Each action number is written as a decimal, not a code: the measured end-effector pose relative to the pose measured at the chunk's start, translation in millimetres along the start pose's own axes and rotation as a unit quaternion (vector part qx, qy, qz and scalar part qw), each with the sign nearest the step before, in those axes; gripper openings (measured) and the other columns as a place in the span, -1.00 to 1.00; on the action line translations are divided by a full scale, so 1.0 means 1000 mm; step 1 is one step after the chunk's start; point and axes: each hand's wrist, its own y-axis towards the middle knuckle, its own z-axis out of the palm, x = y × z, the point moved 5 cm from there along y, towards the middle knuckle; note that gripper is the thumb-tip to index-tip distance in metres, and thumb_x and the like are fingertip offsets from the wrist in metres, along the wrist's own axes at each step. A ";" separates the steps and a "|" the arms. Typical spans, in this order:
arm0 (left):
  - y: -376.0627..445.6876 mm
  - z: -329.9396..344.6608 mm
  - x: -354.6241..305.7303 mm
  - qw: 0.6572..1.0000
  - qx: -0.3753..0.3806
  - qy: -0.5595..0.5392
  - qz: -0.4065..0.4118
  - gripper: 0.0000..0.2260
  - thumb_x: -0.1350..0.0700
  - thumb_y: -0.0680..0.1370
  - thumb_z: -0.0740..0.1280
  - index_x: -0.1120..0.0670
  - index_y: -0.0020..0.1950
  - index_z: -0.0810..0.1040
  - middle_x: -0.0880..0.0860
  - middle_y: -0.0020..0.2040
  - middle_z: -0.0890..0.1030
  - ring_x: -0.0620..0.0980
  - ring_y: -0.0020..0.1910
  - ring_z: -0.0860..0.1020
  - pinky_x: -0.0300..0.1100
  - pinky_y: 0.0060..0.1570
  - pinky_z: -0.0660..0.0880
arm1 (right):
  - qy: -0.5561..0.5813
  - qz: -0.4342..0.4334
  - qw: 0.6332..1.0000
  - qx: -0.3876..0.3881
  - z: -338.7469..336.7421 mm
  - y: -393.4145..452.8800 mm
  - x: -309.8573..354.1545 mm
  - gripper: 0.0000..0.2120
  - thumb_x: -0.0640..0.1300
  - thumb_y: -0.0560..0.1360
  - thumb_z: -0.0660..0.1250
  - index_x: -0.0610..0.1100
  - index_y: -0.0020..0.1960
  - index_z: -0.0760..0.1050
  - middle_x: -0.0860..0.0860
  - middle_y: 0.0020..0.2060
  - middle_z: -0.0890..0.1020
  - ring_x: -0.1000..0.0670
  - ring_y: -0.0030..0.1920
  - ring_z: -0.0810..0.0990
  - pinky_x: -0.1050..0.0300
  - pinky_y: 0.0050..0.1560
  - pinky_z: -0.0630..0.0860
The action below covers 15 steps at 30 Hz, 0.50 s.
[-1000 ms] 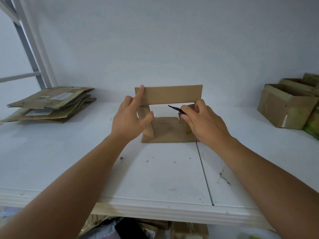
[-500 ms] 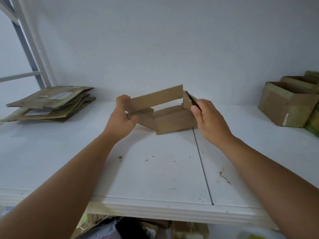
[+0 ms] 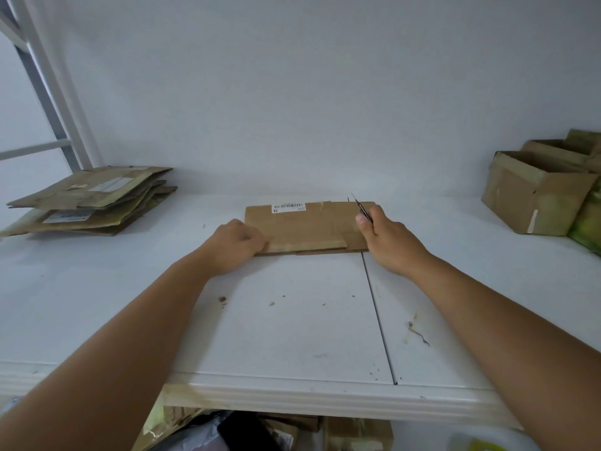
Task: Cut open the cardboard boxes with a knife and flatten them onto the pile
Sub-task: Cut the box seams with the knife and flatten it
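Flattened box [image 3: 305, 227] lies mid-surface [image 3: 286, 323], pile [image 3: 87, 200] well apart at far left. Left hand [image 3: 235, 244] curled over box's left edge; right hand [image 3: 385, 236] grips knife [image 3: 361, 208], blade pointing away. Press creases flat, keep blade clear, then slide box left onto pile.
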 end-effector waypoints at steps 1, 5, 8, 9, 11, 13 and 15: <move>-0.001 -0.002 -0.003 1.000 -0.013 -0.025 -0.001 -0.70 -0.18 0.40 0.17 -0.04 -0.34 0.57 -0.12 -0.27 0.51 -0.05 -0.17 0.47 -0.14 -0.14 0.36 | -0.010 -0.003 1.000 -0.005 -0.001 0.000 0.001 -0.64 0.15 0.67 -0.10 -0.13 0.06 0.27 -0.07 -0.24 0.52 -0.16 -0.18 0.51 0.01 -0.22 0.38; 0.000 -0.009 -0.001 0.994 -0.096 0.006 -0.052 -0.57 -0.23 0.50 0.16 0.07 -0.29 0.58 -0.05 -0.29 0.63 0.01 -0.22 0.57 -0.12 -0.22 0.45 | -0.003 -0.030 0.999 -0.041 -0.005 0.000 0.011 -0.66 0.14 0.67 -0.06 -0.13 0.01 0.24 -0.12 -0.23 0.57 -0.18 -0.15 0.61 -0.04 -0.15 0.51; 0.000 -0.004 -0.008 0.990 -0.104 0.091 0.010 -0.60 -0.34 0.55 0.14 -0.06 -0.14 0.55 -0.11 -0.23 0.56 -0.03 -0.14 0.54 -0.14 -0.19 0.42 | -0.002 -0.060 0.997 -0.054 -0.005 -0.002 0.013 -0.70 0.10 0.67 -0.01 -0.13 -0.03 0.25 -0.06 -0.38 0.47 -0.08 -0.35 0.51 0.04 -0.40 0.33; 0.000 0.002 -0.011 0.991 -0.071 0.110 0.027 -0.66 -0.37 0.54 0.14 -0.20 0.03 0.56 -0.15 -0.11 0.53 -0.07 -0.02 0.50 -0.13 -0.04 0.43 | -0.012 -0.068 0.996 -0.053 -0.004 -0.002 0.013 -0.71 0.09 0.68 -0.01 -0.12 -0.04 0.24 -0.02 -0.39 0.44 -0.04 -0.38 0.43 0.06 -0.43 0.25; 0.001 0.015 -0.012 0.984 -0.006 0.178 0.027 -0.62 -0.38 0.55 0.13 -0.37 0.34 0.38 -0.09 0.13 0.38 -0.02 0.20 0.33 -0.06 0.28 0.33 | -0.031 -0.071 0.997 -0.021 0.001 -0.003 0.012 -0.72 0.08 0.68 -0.01 -0.12 -0.04 0.25 0.00 -0.33 0.43 -0.02 -0.35 0.40 0.07 -0.40 0.23; 0.001 0.021 -0.012 0.980 0.010 0.196 0.019 -0.61 -0.33 0.58 0.12 -0.35 0.40 0.33 -0.03 0.25 0.31 0.06 0.31 0.26 -0.04 0.40 0.23 | -0.058 -0.066 0.995 0.041 0.010 -0.003 0.011 -0.72 0.11 0.67 -0.01 -0.09 -0.01 0.27 0.00 -0.25 0.45 -0.01 -0.30 0.43 0.08 -0.37 0.27; -0.001 0.023 -0.016 0.986 0.032 0.159 0.037 -0.65 -0.25 0.63 0.13 -0.24 0.40 0.36 -0.07 0.38 0.29 0.02 0.45 0.17 -0.07 0.44 0.14 | -0.090 -0.064 0.990 0.091 0.020 -0.004 0.011 -0.73 0.11 0.67 -0.01 -0.07 0.01 0.29 -0.02 -0.19 0.46 0.01 -0.29 0.42 0.10 -0.36 0.27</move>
